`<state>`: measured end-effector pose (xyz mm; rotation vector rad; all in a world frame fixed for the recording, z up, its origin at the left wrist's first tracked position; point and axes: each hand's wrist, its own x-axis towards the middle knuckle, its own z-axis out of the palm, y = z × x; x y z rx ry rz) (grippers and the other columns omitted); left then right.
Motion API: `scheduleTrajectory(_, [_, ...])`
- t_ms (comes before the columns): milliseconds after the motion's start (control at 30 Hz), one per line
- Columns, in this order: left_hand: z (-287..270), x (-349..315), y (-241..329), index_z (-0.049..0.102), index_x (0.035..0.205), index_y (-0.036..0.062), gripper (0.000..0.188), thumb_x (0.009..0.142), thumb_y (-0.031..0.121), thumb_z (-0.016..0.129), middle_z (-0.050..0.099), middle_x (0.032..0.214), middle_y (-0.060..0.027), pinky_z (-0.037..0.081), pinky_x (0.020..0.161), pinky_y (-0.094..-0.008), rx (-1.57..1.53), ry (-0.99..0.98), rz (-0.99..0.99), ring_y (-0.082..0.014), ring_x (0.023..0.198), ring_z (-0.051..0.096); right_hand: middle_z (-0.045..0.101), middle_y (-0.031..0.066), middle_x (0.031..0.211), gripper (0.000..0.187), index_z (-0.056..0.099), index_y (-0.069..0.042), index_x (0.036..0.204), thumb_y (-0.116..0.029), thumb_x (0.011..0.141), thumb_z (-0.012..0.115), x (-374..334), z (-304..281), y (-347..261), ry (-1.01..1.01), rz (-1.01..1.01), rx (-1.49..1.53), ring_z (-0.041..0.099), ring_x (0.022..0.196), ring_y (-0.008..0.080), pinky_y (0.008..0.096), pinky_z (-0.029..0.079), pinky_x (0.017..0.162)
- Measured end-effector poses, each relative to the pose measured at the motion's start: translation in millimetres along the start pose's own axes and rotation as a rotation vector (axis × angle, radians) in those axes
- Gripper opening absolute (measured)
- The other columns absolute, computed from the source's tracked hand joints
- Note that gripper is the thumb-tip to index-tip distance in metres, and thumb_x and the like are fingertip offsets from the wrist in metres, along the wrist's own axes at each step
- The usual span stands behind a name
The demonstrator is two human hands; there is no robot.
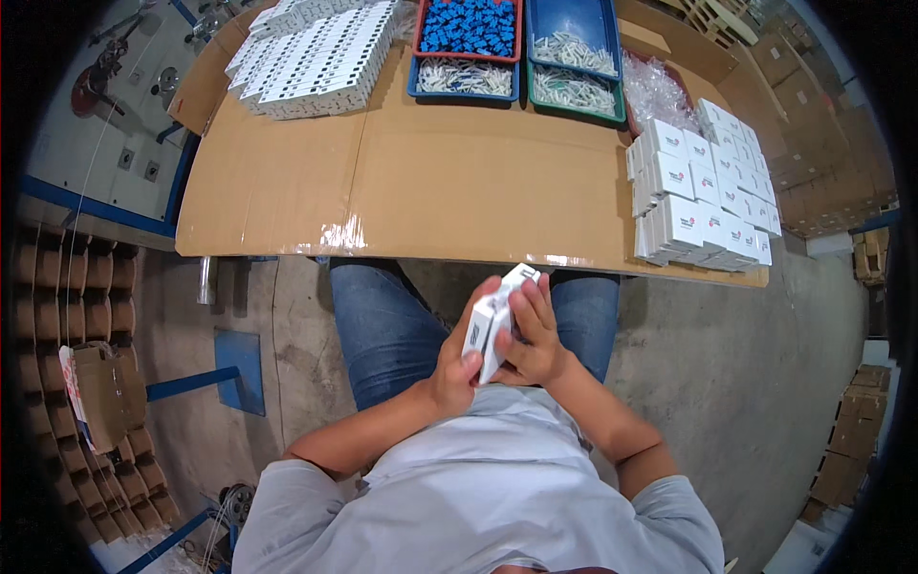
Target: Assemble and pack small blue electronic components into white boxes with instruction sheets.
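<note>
Above my lap, just off the table's near edge, both hands hold a slim white box [476, 331] tilted upward. My left hand [453, 367] grips its lower left side, with the thumb pressed near the bottom. My right hand [537, 337] wraps round the right side, fingers curled over the face. A narrow dark gap runs between two white parts, but whether that is an open flap or a second box I cannot tell. Some of the box is hidden behind the fingers.
On the cardboard-covered table [459, 182], white boxes stand in rows [320, 67] at far left and in a stack [703, 196] at right. Trays hold blue parts [469, 27] and white pieces [465, 78]. Clear plastic bags [655, 91] fill a red bin.
</note>
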<state>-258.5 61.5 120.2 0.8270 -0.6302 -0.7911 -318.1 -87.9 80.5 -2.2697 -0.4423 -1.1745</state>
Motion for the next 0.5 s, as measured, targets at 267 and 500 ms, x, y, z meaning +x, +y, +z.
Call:
scheduleTrajectory(267, [-30,-31,-33,0.015,0.163,0.0217,0.083,0.092,0.035,0.054,0.027,0.162,-0.0143,0.024,0.124,-0.0502,0.168,-0.27,0.259,-0.034,0.15,0.029,0.04,0.0027,0.161,0.048,0.055,-0.034,0.145,-0.041,0.099,0.065,8,9,-15,0.187,-0.17,0.059,0.03,0.153,0.0275,0.054,0.014,0.127])
scheduleTrajectory(500, [-2,4,0,0.033,0.159,0.03,0.062,0.101,0.042,0.05,0.018,0.158,-0.0319,0.034,0.112,-0.0606,0.179,-0.346,0.442,-0.0518,0.142,0.034,0.049,-0.0102,0.154,0.045,0.062,-0.044,0.131,-0.023,0.092,0.071,-77,13,-18,0.055,-0.044,0.331,0.038,0.149,0.0189,0.0437,0.017,0.128])
